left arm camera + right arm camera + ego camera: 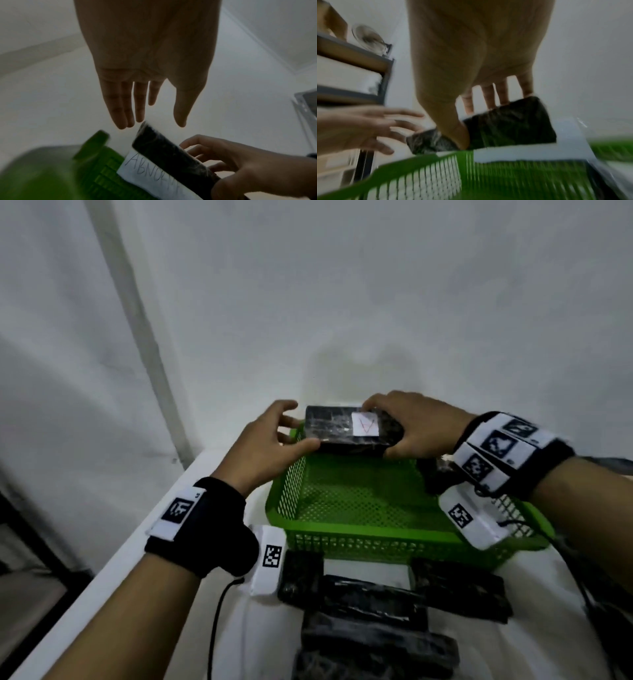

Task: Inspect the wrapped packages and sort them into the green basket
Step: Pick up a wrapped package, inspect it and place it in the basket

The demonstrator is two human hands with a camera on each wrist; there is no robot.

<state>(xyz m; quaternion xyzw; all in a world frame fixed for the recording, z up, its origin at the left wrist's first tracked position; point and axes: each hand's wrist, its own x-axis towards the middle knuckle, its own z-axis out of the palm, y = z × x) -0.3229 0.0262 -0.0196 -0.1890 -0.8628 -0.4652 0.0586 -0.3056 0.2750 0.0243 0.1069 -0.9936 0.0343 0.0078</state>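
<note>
- Your right hand point(416, 428) grips one end of a black wrapped package point(346, 429), thumb under, fingers over; package is up in the air over the far rim of the green basket point(342, 529).
- Your left hand point(265, 445) is spread with fingers straight at the package's other end; thumb looks to touch the near edge, but it's holding nothing.
- One-ended grip: the film looks slick, so the free end could sag or slip before you lower it.
- White label point(365, 424) on top is hard to read here; drop now and you may sort it uninspected.
- A paper sheet marked "ABNOR…" point(150, 171) lies in the basket; the package could land on it and cover it.
- More black packages point(373, 604) sit on the table point(113, 570) near you; your wrist cables could snag them.
</note>
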